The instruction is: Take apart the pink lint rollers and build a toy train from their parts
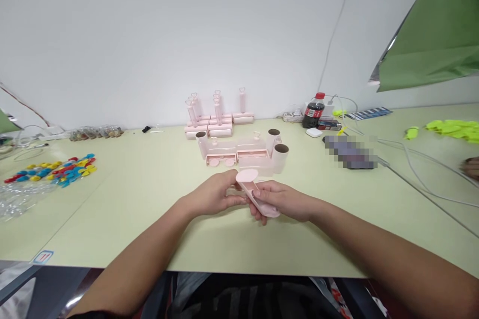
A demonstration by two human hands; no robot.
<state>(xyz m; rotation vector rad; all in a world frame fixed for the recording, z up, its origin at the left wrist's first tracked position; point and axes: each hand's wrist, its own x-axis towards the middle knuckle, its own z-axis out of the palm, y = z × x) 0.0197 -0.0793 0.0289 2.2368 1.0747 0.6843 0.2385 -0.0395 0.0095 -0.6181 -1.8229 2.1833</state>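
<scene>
A pink plastic trough-shaped piece [247,176] with rounded end plates is held tilted above the table in front of me. My right hand [286,200] is closed around its lower right part, the thumb reaching into the hollow and fingertips showing beneath. My left hand [211,194] meets its left side with thumb and fingers bent; part of those fingers is hidden behind the piece. Just beyond my hands lie open pink cases [221,160] and a pale pink tube with a dark opening [281,149]. Another such tube [201,139] stands to their left.
Pink parts with heart-topped handles [217,109] stand by the wall. Rightward are a cola bottle [313,110], a blurred phone-like device [348,152], cables and yellow-green pieces [452,129]. Coloured pieces [71,169] and clear plastic [22,199] lie left.
</scene>
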